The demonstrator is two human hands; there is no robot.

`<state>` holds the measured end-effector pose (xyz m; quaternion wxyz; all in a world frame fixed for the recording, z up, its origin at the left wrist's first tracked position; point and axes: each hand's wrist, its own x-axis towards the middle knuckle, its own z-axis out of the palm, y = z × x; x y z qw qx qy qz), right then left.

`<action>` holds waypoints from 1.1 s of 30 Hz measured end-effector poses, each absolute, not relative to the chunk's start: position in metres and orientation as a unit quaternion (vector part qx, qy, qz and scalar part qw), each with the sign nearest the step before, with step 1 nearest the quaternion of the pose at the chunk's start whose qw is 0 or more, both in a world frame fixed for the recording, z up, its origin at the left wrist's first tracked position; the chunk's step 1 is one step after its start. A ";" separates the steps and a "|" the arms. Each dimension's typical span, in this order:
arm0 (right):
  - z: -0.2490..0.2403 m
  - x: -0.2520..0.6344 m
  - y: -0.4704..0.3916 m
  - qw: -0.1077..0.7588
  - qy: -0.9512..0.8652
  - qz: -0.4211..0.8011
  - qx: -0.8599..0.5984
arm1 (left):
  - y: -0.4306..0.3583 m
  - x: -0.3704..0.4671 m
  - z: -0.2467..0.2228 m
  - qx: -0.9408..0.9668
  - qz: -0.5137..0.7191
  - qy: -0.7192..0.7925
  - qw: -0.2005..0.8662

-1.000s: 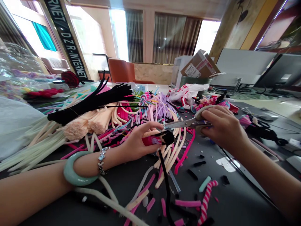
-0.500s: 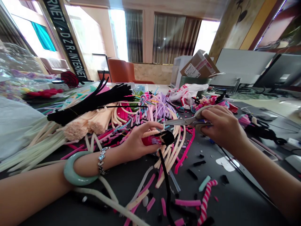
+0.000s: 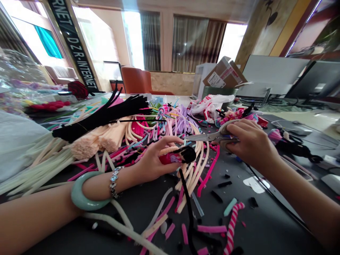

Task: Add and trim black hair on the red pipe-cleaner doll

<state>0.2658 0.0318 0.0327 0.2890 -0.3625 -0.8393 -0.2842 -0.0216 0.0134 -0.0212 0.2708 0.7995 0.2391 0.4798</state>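
My left hand (image 3: pixel 152 159) is wrapped round a small doll-like figure (image 3: pixel 168 158) with a black top and a pink-red body. A black pipe cleaner (image 3: pixel 188 198) trails down below the figure to the table. My right hand (image 3: pixel 245 141) grips a pair of scissors (image 3: pixel 207 137) by the handles. Their blades point left, and the tips are beside my left index fingertip, just above the figure. Whether the blades touch anything there is too small to tell.
A black pipe cleaner bundle (image 3: pixel 103 115) lies across peach bundles (image 3: pixel 98 138) at the left. Pink and black offcuts litter the dark table (image 3: pixel 268 219). Behind are a cardboard box (image 3: pixel 224 72), a plastic bag (image 3: pixel 212 104) and monitors (image 3: pixel 276 74).
The view has shifted very slightly. Both hands keep nearly the same places, still holding the figure and the scissors.
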 end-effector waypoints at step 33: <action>0.033 0.264 0.028 0.279 -0.840 -0.297 -0.359 | 0.013 -0.020 -0.020 0.793 0.484 0.225 0.293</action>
